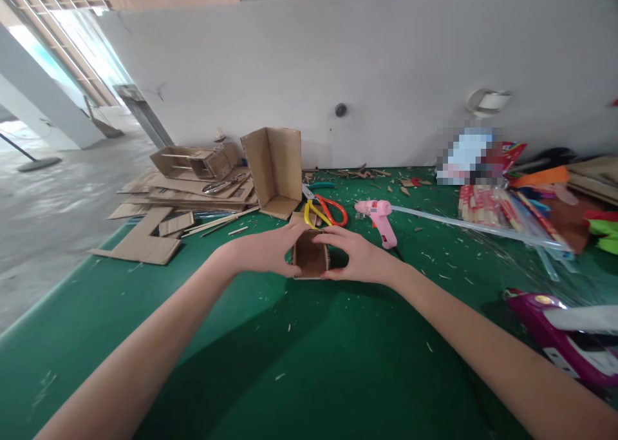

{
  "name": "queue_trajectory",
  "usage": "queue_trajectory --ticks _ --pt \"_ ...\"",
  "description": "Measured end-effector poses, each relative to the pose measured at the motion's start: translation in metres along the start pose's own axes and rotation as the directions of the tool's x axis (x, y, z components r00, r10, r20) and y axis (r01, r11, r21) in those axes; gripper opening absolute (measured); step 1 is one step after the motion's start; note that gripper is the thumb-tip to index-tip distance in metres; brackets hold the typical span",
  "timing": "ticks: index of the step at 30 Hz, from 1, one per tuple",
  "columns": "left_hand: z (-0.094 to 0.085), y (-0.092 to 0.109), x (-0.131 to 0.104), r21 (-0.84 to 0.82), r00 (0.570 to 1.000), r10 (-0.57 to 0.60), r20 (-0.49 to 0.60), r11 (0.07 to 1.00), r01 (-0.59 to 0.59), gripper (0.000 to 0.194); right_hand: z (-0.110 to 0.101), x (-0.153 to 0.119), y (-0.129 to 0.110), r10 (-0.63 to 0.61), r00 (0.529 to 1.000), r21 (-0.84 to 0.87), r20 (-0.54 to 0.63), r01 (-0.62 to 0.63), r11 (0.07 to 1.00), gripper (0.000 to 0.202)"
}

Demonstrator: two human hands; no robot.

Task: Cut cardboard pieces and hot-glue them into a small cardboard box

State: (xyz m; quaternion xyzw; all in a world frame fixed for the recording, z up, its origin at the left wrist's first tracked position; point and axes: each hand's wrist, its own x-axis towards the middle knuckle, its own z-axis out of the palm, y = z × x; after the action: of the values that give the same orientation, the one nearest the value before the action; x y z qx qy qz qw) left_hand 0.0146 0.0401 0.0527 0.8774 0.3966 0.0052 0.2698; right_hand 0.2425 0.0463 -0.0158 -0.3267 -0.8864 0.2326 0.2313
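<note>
A small open cardboard box is held between both hands near the middle of the green table. My left hand grips its left side, thumb low and fingers at the upper edge. On the opposite side my right hand closes around the right wall in the same way. Just behind the box lie scissors with red and yellow handles. A pink glue gun with a clear glue stick rests to the right of my right hand. A taller folded cardboard piece stands behind, to the left.
Stacked cardboard sheets and a cardboard frame sit at the back left. At the right are packaged sticks and a purple-and-white device. Scraps litter the green table; a white wall bounds its back.
</note>
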Motion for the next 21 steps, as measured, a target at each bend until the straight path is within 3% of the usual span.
queue_trajectory --ticks 21 --pt "-0.0011 0.0018 -0.0001 -0.023 1.0 -0.006 -0.009 1.0 0.006 0.06 -0.004 0.0 0.0013 -0.01 0.999 -0.037 0.036 0.011 0.999 0.063"
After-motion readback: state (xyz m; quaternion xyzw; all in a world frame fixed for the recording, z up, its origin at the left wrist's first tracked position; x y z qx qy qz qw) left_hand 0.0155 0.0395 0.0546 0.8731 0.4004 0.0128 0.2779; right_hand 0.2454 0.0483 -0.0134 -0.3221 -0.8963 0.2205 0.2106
